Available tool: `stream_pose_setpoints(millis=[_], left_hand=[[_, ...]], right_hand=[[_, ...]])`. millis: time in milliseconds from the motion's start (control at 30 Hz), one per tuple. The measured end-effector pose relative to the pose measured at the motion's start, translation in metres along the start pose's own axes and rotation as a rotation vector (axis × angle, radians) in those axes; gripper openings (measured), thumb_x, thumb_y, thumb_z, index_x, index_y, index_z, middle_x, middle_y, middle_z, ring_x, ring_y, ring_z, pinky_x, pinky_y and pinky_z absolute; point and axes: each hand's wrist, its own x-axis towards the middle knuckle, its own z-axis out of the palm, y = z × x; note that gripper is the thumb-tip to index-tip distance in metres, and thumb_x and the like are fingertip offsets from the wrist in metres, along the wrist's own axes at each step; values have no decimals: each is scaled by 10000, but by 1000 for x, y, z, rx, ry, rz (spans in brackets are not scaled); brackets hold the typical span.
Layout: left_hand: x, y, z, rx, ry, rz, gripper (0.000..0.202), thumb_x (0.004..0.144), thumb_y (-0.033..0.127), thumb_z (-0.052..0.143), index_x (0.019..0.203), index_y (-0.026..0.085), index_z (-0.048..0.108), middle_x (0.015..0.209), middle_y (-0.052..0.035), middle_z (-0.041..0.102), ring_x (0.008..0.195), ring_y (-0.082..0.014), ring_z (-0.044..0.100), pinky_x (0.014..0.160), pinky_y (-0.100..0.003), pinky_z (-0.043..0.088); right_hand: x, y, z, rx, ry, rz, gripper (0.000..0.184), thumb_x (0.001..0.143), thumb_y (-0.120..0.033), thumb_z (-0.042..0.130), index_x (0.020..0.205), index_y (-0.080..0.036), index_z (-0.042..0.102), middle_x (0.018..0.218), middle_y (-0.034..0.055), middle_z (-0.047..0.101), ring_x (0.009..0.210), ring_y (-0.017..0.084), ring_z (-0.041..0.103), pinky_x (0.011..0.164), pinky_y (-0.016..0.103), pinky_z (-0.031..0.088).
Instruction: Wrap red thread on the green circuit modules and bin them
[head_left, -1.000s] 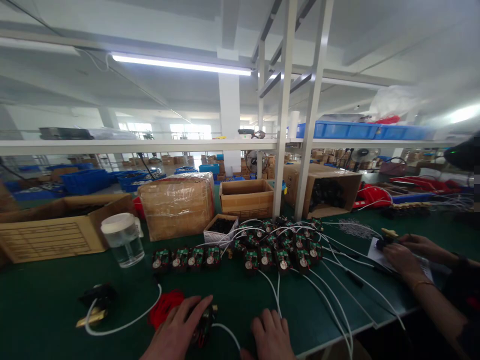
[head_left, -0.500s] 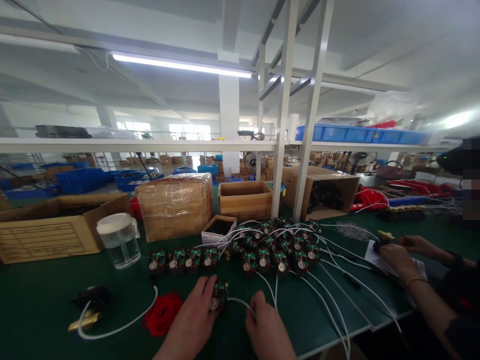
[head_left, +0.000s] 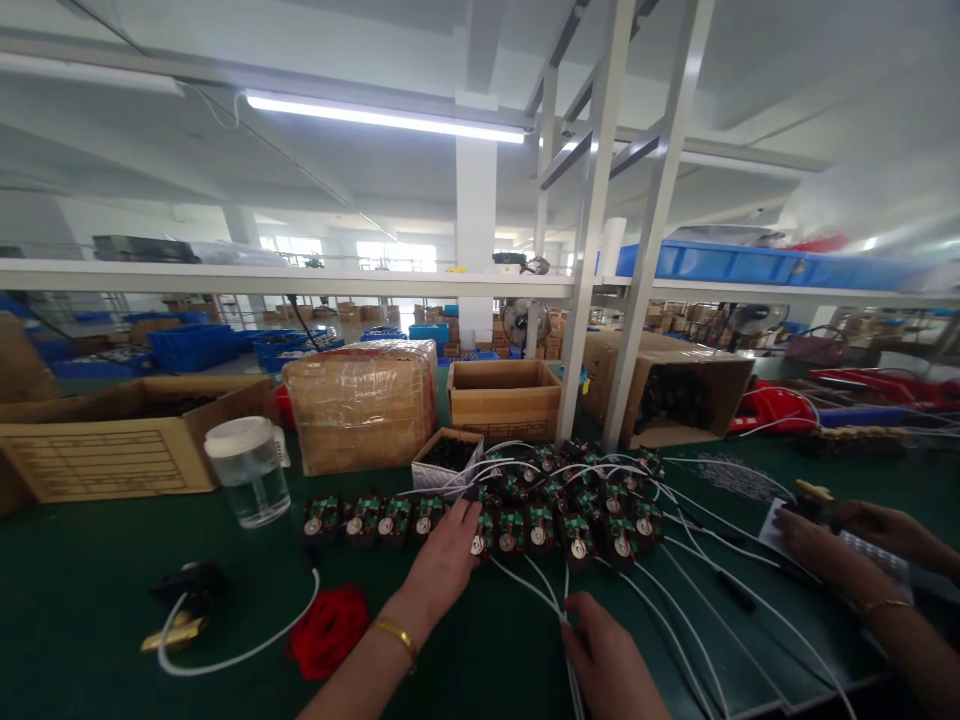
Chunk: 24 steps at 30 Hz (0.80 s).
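My left hand (head_left: pixel 444 555) reaches forward to the left end of the cluster, its fingers closed on a small black module with a green circuit board and a round silver disc (head_left: pixel 478 541). Part of that module is hidden behind the fingers. Closer to me, my right hand (head_left: pixel 606 655) pinches white cable (head_left: pixel 564 612) that runs back toward the modules. Beside these, several similar circuit board modules (head_left: pixel 577 538) stand packed together with white cables trailing from them. A separate row of modules (head_left: pixel 362 517) sits to the left of my left hand.
A lidded water jug (head_left: pixel 247 475), a red thread bundle (head_left: pixel 330 630) and a black-and-brass part with a cable (head_left: pixel 184 610) are on the left. Cardboard boxes (head_left: pixel 360 410) line the back, near metal shelf posts (head_left: pixel 589 230). Another person's hands (head_left: pixel 817 545) work at the right.
My left hand has carried the module forward and right to the cluster's edge. My right hand has shifted right with the cable. The view has turned slightly left.
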Motion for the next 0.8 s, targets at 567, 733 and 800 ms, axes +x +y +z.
stream_pose_setpoints(millis=[567, 733, 800], left_hand=[[-46, -13, -19, -28, 121, -83, 875, 758, 30, 616, 1533, 272, 290, 1611, -120, 294, 1409, -331, 437, 1160, -496, 401], [-111, -35, -45, -78, 251, -279, 573, 924, 290, 467, 1488, 252, 377, 1486, -104, 428, 1256, -297, 583, 1057, -486, 513], [-139, -51, -49, -82, 208, -392, 576, 913, 401, 465, 1465, 243, 422, 1465, -124, 453, 1175, -328, 631, 950, -508, 578]], right_hand=[[-20, 44, 19, -139, -81, -81, 466, 888, -371, 507, 1300, -164, 576, 1136, 137, 674, 935, 246, 704, 850, 329, 546], [-22, 41, 21, -261, -85, -69, 710, 744, -88, 545, 1446, -155, 467, 1293, 161, 629, 1098, 261, 673, 918, 332, 531], [-19, 36, 12, -396, -28, -61, 716, 712, 31, 468, 1403, -150, 524, 1233, 169, 657, 1017, 270, 695, 873, 363, 534]])
